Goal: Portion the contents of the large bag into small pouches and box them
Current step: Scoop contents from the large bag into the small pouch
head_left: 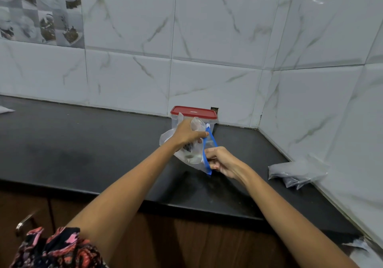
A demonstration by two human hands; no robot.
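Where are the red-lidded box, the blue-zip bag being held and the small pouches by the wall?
Red-lidded box (193, 112): head view, on its red lid.
Blue-zip bag (191, 156): head view, on its clear lower body.
Small pouches (296, 172): head view, on the clear plastic of the pile.

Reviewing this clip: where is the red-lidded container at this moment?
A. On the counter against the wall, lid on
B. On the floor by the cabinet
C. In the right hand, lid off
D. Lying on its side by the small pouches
A: the red-lidded container stands upright on the counter against the tiled wall, lid on, behind the blue-zip bag held by both hands.
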